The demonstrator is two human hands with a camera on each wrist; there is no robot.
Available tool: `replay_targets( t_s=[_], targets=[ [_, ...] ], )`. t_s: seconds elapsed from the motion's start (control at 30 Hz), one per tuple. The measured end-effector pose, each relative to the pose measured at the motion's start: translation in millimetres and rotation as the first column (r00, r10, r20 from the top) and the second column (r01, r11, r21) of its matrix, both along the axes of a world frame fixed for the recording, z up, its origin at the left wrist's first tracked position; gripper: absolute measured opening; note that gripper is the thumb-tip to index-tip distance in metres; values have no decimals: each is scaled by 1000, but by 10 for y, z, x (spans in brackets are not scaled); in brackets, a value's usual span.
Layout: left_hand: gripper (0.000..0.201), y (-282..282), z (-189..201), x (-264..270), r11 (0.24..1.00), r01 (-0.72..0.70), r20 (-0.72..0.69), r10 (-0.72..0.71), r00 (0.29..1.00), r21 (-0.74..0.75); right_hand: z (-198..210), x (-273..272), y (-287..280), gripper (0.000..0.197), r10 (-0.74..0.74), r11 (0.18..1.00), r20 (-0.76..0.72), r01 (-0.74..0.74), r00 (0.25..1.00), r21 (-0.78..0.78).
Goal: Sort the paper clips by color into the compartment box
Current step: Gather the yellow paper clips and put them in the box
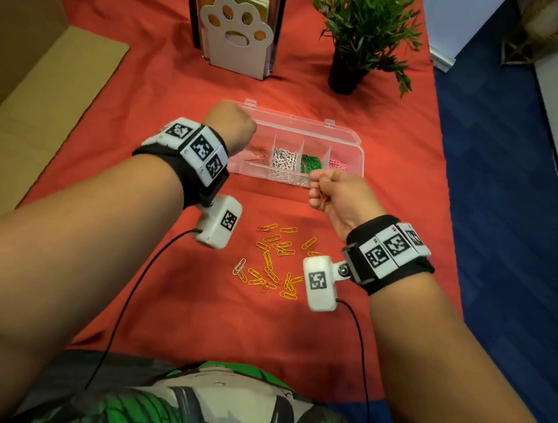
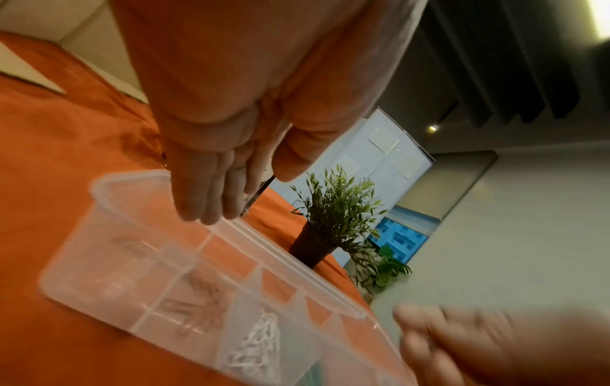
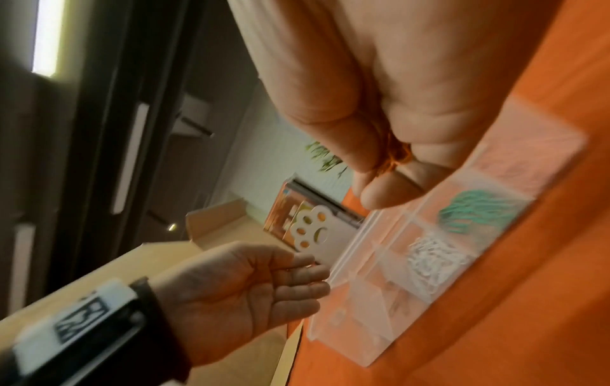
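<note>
Over at the left of the head view, a cardboard sheet (image 1: 42,90) is lying along the edge of the red-covered tabletop (image 1: 141,69). Moving in, your left hand (image 1: 230,124) is hovering over the left end of the clear compartment box (image 1: 347,139), and the left wrist view is showing its fingers (image 2: 211,188) straight and together, released, holding nothing. Behind it, upper centre, a paw-shaped holder (image 1: 236,31) is standing upright.

In the box, running left to right, you are looking at red clips (image 1: 259,154), white clips (image 1: 284,160), green clips (image 1: 311,162) and pink clips (image 1: 337,164), each colour in its own compartment.

Below centre, the loose pile of orange clips (image 1: 275,262) is lying on the cloth between your two wrists, with a white clip or two (image 1: 240,266) at its left edge.

Right of centre, your right hand (image 1: 336,195) is clenched at the near edge of the box, by the green compartment, and it is grasping a small bunch of orange clips, which the right wrist view is showing tucked between thumb and fingers (image 3: 396,156). How many it is holding, you cannot tell.

Upper right, a potted plant (image 1: 362,30) is standing well apart from the box, and blue floor (image 1: 512,201) is running down the right side.
</note>
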State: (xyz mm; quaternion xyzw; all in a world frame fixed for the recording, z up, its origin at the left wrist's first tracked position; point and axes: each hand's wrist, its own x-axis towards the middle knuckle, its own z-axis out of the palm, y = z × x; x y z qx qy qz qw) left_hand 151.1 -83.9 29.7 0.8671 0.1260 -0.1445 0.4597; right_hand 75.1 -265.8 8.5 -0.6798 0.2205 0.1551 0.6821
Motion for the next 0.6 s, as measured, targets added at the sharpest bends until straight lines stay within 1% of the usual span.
replay_targets(
  t_s=[0.07, 0.13, 0.2, 0.27, 0.3, 0.37, 0.4, 0.43, 0.47, 0.53, 0.6],
  targets=[
    [21, 108, -62, -155, 999, 33, 43, -35, 998, 33, 17, 165, 159, 33, 33, 996, 51, -29, 998, -82],
    [24, 226, -133, -339, 996, 30, 76, -36, 996, 86, 67, 344, 336, 35, 44, 990, 107, -29, 993, -140],
    [28, 347, -244, -533, 993, 27, 96, -39, 995, 118, 98, 503, 512, 32, 58, 981, 131, -32, 990, -191],
    [27, 460, -333, -710, 990, 20, 126, -38, 991, 142, 102, 622, 690, 29, 97, 967, 142, -59, 985, -250],
    [25, 508, -372, -793, 987, 32, 135, -54, 989, 158, 109, 657, 760, 31, 170, 938, 127, -120, 977, -326],
    [23, 577, -451, -959, 979, 87, 108, -108, 988, 185, 102, 694, 845, 41, 344, 820, 32, -284, 938, -498],
    [23, 603, -487, -1036, 976, 113, 81, -130, 988, 188, 106, 691, 859, 44, 382, 775, -7, -325, 924, -542],
    [22, 620, -512, -1107, 972, 138, 49, -150, 988, 189, 125, 671, 855, 47, 386, 755, -24, -331, 922, -566],
    [21, 633, -540, -1169, 969, 162, 29, -170, 985, 188, 113, 662, 828, 48, 359, 764, -4, -296, 933, -573],
    [18, 638, -589, -1285, 958, 215, 2, -219, 976, 191, 138, 568, 762, 46, 264, 826, 79, -183, 961, -533],
    [16, 617, -639, -1376, 943, 273, -2, -277, 961, 193, 163, 407, 683, 37, 274, 839, 116, -179, 955, -514]
  ],
)
